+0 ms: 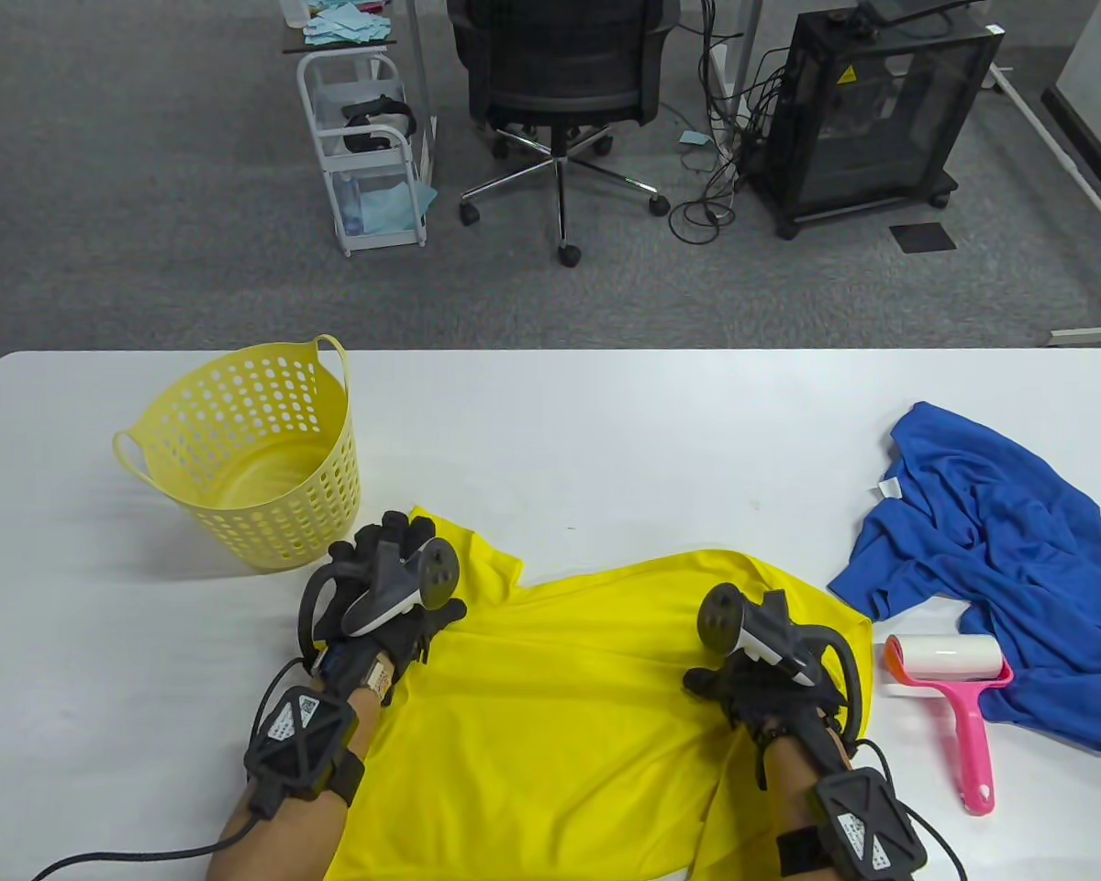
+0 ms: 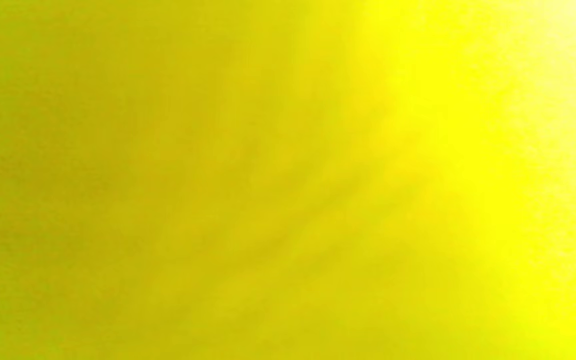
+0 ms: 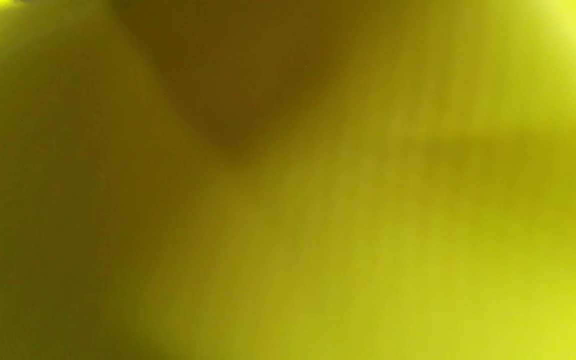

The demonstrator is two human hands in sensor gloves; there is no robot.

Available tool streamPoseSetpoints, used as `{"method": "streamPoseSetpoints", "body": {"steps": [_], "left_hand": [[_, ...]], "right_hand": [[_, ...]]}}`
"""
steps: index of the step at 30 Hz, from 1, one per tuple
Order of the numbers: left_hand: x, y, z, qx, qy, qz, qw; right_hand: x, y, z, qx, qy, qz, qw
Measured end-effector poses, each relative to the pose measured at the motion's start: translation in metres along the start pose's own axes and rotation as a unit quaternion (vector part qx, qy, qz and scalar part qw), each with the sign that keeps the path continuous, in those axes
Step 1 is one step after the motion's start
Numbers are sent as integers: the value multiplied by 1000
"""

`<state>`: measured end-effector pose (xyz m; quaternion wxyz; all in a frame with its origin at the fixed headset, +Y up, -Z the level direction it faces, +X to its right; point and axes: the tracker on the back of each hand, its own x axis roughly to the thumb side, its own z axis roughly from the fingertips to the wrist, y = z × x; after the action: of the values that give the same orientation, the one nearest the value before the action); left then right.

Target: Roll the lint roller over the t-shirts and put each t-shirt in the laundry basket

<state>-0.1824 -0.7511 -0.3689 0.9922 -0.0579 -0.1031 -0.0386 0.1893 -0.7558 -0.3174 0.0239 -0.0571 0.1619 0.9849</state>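
A yellow t-shirt (image 1: 560,697) lies spread on the white table (image 1: 606,431), reaching past the near edge. My left hand (image 1: 393,560) rests on its upper left sleeve with the fingers stretched forward. My right hand (image 1: 743,674) lies on the shirt's right side, thumb out to the left, its fingers mostly hidden under the tracker. Both wrist views are filled by blurred yellow t-shirt cloth (image 2: 288,180) (image 3: 368,250). A pink lint roller (image 1: 950,663) with a white roll lies untouched right of the shirt. The yellow laundry basket (image 1: 280,523) stands at the left with nothing in it.
A crumpled blue t-shirt (image 1: 991,551) lies at the table's right, partly under the roller's head. Beyond the far edge stand an office chair (image 1: 560,83), a white trolley (image 1: 367,156) and a black cabinet (image 1: 881,110) on the grey carpet.
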Motion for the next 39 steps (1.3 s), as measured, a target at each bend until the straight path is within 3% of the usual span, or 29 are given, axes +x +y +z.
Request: {"method": "streamPoseSetpoints", "body": {"steps": [1,3,5,6,7,8,9,10,12,15,16,17,19,24,29,31,33,34,37,39], "left_hand": [[4,0,2,-9,-42,15,999],[9,-6,4,-62,-53,11,997],[5,-20,-1,-178,-25,-29,983],[1,-27,-3,-228,-13,-45,973],[-4,-30,-4,-234,-10,-40,971],[-8,-31,-5,-224,-21,-5,974],[-11,-32,-5,-215,-17,38,976],[-12,-33,-5,-227,-13,44,973],[-11,-33,-5,-232,-19,18,972],[-9,-33,-6,-226,-23,13,974],[-10,-33,-6,-227,-23,15,974],[-10,-33,-5,-226,-24,16,974],[-10,-33,-5,-226,-25,14,974],[-9,-32,-5,-227,-25,10,974],[-12,-28,-4,-200,3,-7,980],[-13,-15,4,-160,32,-31,986],[-9,10,23,-109,-2,-45,993],[-6,19,32,-98,-22,-45,994],[5,32,73,-128,-98,-39,986],[15,17,104,-192,-139,-64,969]], "right_hand": [[-10,-5,0,-42,22,-31,998],[-27,-9,-1,-91,73,-61,991],[-48,-3,-6,-69,117,-34,990],[-56,4,-9,-33,140,-18,989],[-64,9,-11,8,161,-2,987],[-68,9,-11,11,171,3,985],[-71,6,-10,-16,176,-2,984],[-72,-1,-6,-92,187,-13,978],[-69,-10,-2,-173,170,-31,970],[-54,-20,-1,-230,112,-30,966],[-49,-20,-4,-220,102,-25,970],[-44,-16,-11,-172,81,-41,981],[-40,-9,-22,-132,107,-53,984],[-37,6,-35,35,78,21,996],[-37,-9,-15,-53,60,-45,996],[-28,-20,1,-24,53,-55,997],[-12,-26,19,46,21,-38,998],[-5,-26,25,48,3,-31,998],[18,-12,54,75,-69,7,995],[29,-2,87,45,-98,61,992]]}}
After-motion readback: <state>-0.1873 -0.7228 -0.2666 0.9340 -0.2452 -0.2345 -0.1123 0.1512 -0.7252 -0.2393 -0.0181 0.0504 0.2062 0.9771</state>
